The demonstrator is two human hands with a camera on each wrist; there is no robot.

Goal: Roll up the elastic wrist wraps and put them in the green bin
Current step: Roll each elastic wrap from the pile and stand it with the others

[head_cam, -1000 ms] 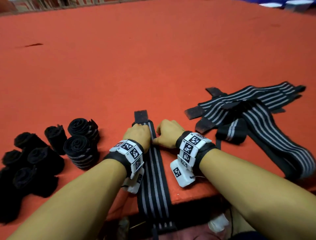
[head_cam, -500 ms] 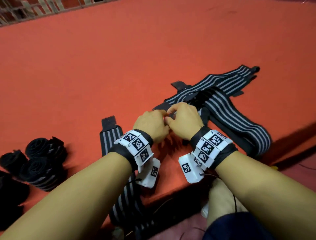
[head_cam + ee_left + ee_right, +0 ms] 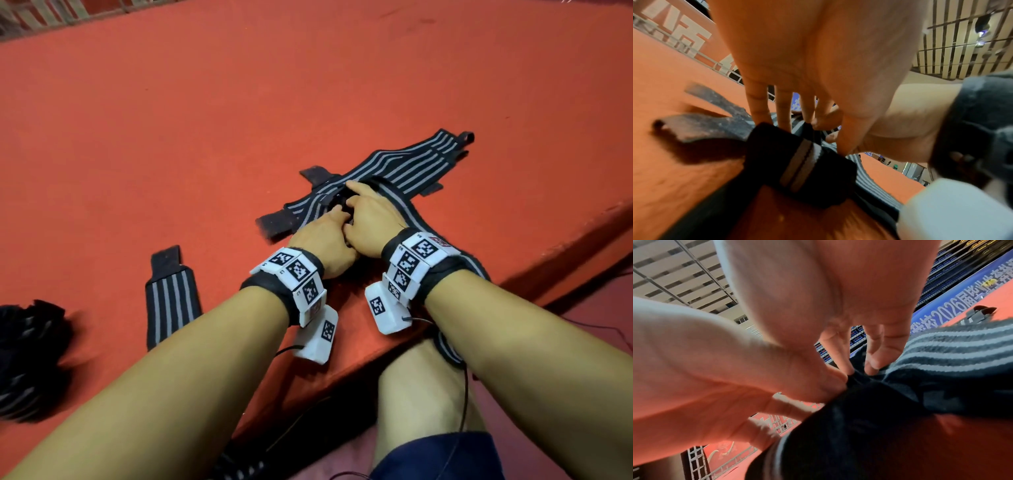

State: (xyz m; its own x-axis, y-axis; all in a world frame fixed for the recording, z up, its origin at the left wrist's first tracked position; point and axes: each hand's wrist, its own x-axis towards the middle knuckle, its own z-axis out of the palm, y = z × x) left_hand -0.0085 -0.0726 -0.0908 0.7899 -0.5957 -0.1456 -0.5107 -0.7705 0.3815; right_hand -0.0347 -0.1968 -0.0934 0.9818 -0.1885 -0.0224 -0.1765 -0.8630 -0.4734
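A heap of black wrist wraps with grey stripes [image 3: 404, 168] lies on the red mat, right of centre. Both hands are on its near end. My left hand [image 3: 334, 222] holds a folded black end of one wrap [image 3: 797, 162], its fingers behind the fold and its thumb [image 3: 840, 146] at the side. My right hand [image 3: 356, 205] pinches a dark bit of the same wrap [image 3: 859, 410] between thumb and fingers [image 3: 873, 365], with the index finger stretched forward. One more wrap [image 3: 173, 301] lies flat to the left. No green bin is in view.
Several rolled wraps [image 3: 24, 359] sit blurred at the far left edge. The red mat [image 3: 239, 120] stretches far ahead. Its raised front edge [image 3: 513, 274] runs diagonally just under my wrists, with my knee [image 3: 428, 394] and thin cables below it.
Both hands left the flat wrap and moved right and forward onto the heap, where they now hold one wrap's end. The view swung right, pushing the rolled wraps to the edge.
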